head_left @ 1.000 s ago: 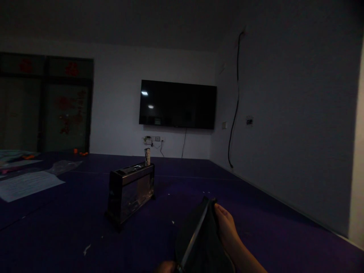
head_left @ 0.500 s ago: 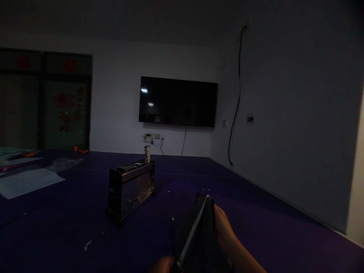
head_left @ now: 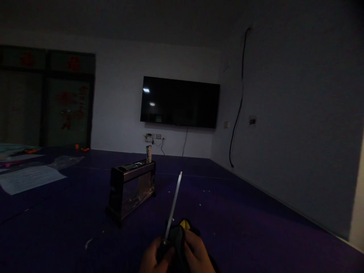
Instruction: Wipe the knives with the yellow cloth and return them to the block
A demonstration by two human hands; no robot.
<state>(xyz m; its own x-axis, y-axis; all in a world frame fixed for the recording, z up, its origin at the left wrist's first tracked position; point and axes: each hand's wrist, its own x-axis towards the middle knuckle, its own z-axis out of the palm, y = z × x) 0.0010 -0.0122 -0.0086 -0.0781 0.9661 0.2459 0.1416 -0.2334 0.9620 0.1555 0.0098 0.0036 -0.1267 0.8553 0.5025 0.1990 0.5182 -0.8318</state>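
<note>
At the bottom centre my left hand (head_left: 155, 258) is closed round the dark base of a thin silver metal rod (head_left: 174, 206). The rod is tilted up and slightly right, its bare tip well above my hands. Close beside it, my right hand (head_left: 197, 252) pinches bunched dark cloth (head_left: 178, 239) gathered around the rod's lower end. A small yellow patch (head_left: 184, 223) shows at the cloth's top edge. Both palms and the lower part of the cloth are hidden or lost in the dark.
On the purple surface (head_left: 241, 216) stands a dark-framed case (head_left: 132, 189) with a glossy side, a patterned stub (head_left: 148, 154) upright on it. Written paper (head_left: 32, 180) and clear plastic (head_left: 66, 162) lie left. Small white scraps are scattered about. A television (head_left: 180, 102) hangs beyond.
The dark cloth has dropped down from along the rod, so the rod's upper length is bare. My right hand has moved down and left, close to my left hand.
</note>
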